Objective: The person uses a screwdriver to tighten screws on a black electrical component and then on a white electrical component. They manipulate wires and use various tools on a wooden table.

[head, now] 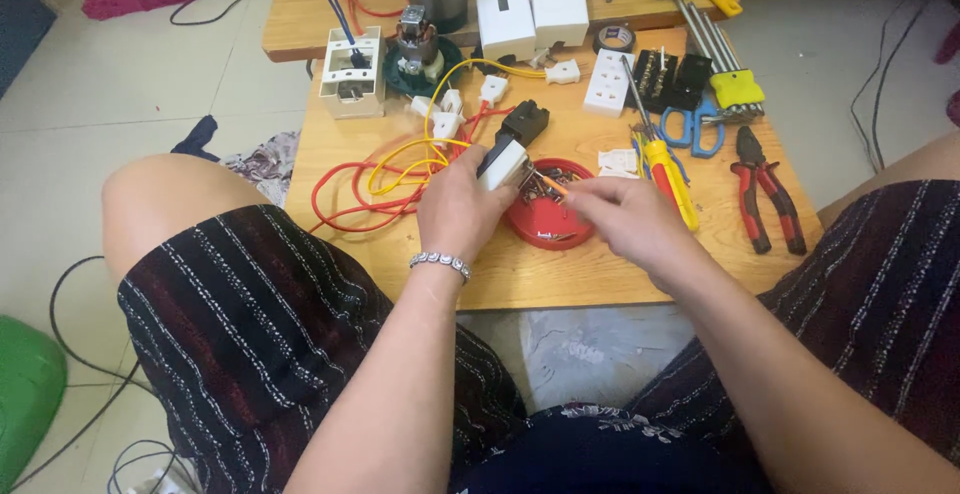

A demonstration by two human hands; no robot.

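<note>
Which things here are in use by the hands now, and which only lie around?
In use: left hand, white switch, right hand, red dish.

Lying about: pliers, yellow screwdriver, blue scissors, tape roll, white socket.

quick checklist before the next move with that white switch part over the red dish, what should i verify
1. Left hand has a firm grip on the white plastic switch block: ok, fingers wrap its lower end.
2. Right hand holds the thin orange-handled tool near the block: ok.
3. Tool tip seated on a screw: cannot tell, too small.
4. Round red plastic dish sits under the work to catch small parts: ok.
5. Red and yellow wires clear of the hands: not ok, they loop right beside the left hand.
6. Red-handled pliers and yellow-handled screwdriver within reach on the low wooden table: ok.
</note>
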